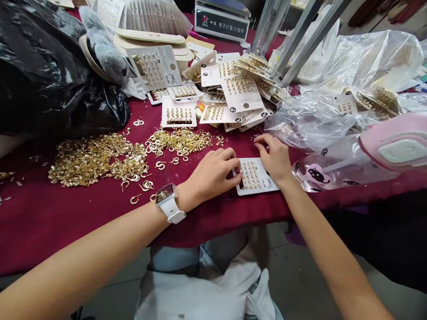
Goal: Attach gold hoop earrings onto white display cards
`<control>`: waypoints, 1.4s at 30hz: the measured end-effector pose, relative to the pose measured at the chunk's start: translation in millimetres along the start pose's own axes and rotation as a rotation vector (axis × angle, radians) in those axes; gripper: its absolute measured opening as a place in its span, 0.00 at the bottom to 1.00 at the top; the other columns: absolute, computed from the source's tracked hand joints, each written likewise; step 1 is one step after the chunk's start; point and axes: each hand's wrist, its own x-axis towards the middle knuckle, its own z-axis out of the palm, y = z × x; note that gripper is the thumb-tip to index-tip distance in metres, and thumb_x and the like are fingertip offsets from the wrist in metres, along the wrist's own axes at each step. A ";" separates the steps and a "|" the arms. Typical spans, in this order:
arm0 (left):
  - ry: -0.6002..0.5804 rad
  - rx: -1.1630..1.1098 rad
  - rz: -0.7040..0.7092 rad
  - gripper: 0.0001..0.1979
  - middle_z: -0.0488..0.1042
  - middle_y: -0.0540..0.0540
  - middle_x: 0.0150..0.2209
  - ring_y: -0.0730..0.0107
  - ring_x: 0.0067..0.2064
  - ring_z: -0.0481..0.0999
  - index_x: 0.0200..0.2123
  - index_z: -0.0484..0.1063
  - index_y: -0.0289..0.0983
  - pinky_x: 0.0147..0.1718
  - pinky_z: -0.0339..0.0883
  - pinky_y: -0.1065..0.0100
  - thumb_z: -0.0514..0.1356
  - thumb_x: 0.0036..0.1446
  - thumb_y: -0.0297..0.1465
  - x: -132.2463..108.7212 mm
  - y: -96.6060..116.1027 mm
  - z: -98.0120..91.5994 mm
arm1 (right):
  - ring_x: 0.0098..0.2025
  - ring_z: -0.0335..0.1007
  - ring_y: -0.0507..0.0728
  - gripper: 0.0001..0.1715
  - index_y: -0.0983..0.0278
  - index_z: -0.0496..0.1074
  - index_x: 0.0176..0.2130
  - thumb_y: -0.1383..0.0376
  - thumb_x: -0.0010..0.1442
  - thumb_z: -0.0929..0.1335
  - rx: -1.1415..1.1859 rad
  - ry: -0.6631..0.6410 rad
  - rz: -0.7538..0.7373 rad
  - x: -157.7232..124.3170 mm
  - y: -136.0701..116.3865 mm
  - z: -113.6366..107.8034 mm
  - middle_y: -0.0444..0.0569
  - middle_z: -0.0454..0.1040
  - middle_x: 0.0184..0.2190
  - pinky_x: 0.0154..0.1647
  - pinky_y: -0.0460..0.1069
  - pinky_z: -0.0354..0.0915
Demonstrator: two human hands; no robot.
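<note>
A white earring card with rows of small gold studs and a price label lies flat at the table's near edge. My left hand, with a white-strapped watch on its wrist, has its fingers closed at the card's left edge. Just beyond the card's upper right side, my right hand has its thumb and forefinger bent together over the cloth, near tiny scattered pieces. Whether anything is between those fingertips cannot be made out. Left of my hands are a pile of gold hoop earrings and a larger heap of small gold pieces.
Filled earring cards are stacked behind my hands. A black plastic bag bulges at left. A pink-lidded clear bottle lies at right beside crumpled plastic bags. Metal posts and a counting scale stand at the back.
</note>
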 end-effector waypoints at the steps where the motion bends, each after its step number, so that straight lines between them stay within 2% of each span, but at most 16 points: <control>1: -0.008 -0.016 -0.014 0.08 0.69 0.47 0.37 0.68 0.39 0.68 0.33 0.71 0.36 0.42 0.59 0.65 0.56 0.58 0.34 -2.1 0.3 -1.2 | 0.36 0.70 0.57 0.07 0.61 0.69 0.32 0.73 0.55 0.64 0.013 -0.006 -0.012 -1.9 -2.5 -0.1 0.47 0.76 0.32 0.39 0.52 0.65; 5: 0.000 -0.079 -0.044 0.06 0.70 0.48 0.38 0.68 0.41 0.69 0.32 0.70 0.36 0.46 0.57 0.63 0.56 0.58 0.33 -8.0 1.3 -4.7 | 0.36 0.71 0.55 0.07 0.61 0.71 0.33 0.72 0.56 0.65 0.039 -0.007 -0.043 -6.7 -10.5 -1.6 0.45 0.76 0.32 0.40 0.51 0.66; 13: 0.006 -0.106 -0.028 0.06 0.69 0.47 0.37 0.68 0.40 0.70 0.33 0.71 0.35 0.43 0.59 0.64 0.57 0.57 0.31 -3.0 -2.2 -2.0 | 0.39 0.73 0.56 0.08 0.62 0.75 0.36 0.72 0.55 0.67 0.077 0.018 0.025 -4.7 -7.5 -2.3 0.46 0.79 0.35 0.41 0.51 0.68; 23: 0.011 -0.131 -0.011 0.06 0.69 0.45 0.36 0.70 0.38 0.69 0.33 0.74 0.34 0.40 0.63 0.67 0.58 0.55 0.30 1.2 -3.1 -1.3 | 0.37 0.71 0.56 0.11 0.62 0.75 0.36 0.70 0.60 0.63 0.108 -0.029 -0.052 -2.7 -4.8 -6.5 0.48 0.75 0.33 0.42 0.52 0.67; 27: 0.027 -0.134 0.008 0.07 0.68 0.46 0.35 0.70 0.37 0.69 0.32 0.75 0.35 0.39 0.63 0.67 0.58 0.55 0.30 1.5 -4.3 -0.6 | 0.41 0.70 0.57 0.12 0.61 0.76 0.38 0.69 0.60 0.63 0.038 -0.026 -0.069 -4.4 0.4 -10.3 0.49 0.71 0.36 0.45 0.54 0.66; 31: 0.039 -0.132 0.029 0.07 0.68 0.46 0.34 0.70 0.36 0.69 0.31 0.75 0.35 0.38 0.63 0.68 0.57 0.56 0.29 2.4 -5.4 0.3 | 0.42 0.71 0.56 0.14 0.61 0.76 0.41 0.70 0.60 0.63 0.031 -0.004 -0.053 -6.4 1.1 -17.9 0.49 0.73 0.38 0.46 0.53 0.67; 35: 0.025 -0.118 0.022 0.08 0.69 0.46 0.34 0.70 0.36 0.69 0.31 0.75 0.35 0.38 0.63 0.68 0.57 0.56 0.30 3.5 -5.3 0.3 | 0.39 0.73 0.54 0.14 0.59 0.73 0.44 0.69 0.58 0.66 0.186 0.010 0.031 -10.9 -9.0 -23.7 0.45 0.76 0.37 0.44 0.51 0.70; 38: 0.004 -0.085 0.019 0.08 0.70 0.45 0.35 0.70 0.35 0.69 0.31 0.76 0.34 0.38 0.62 0.67 0.56 0.56 0.29 3.9 -4.8 0.2 | 0.34 0.75 0.53 0.09 0.60 0.73 0.40 0.66 0.56 0.69 0.354 0.027 0.142 -18.5 -24.6 -27.3 0.42 0.77 0.32 0.38 0.49 0.72; 40: 0.010 -0.068 0.022 0.10 0.70 0.45 0.35 0.70 0.34 0.69 0.31 0.76 0.34 0.38 0.62 0.66 0.56 0.57 0.29 3.8 -4.7 0.6 | 0.31 0.74 0.52 0.04 0.60 0.74 0.35 0.64 0.56 0.69 0.347 0.033 0.165 -24.8 -37.2 -29.1 0.41 0.76 0.28 0.35 0.48 0.71; 42: 0.031 -0.062 0.029 0.10 0.70 0.45 0.34 0.70 0.34 0.69 0.31 0.76 0.34 0.38 0.62 0.66 0.55 0.57 0.30 3.7 -4.8 1.4 | 0.30 0.73 0.52 0.03 0.59 0.74 0.33 0.64 0.57 0.68 0.244 0.015 0.113 -30.4 -48.1 -29.5 0.41 0.75 0.28 0.34 0.48 0.70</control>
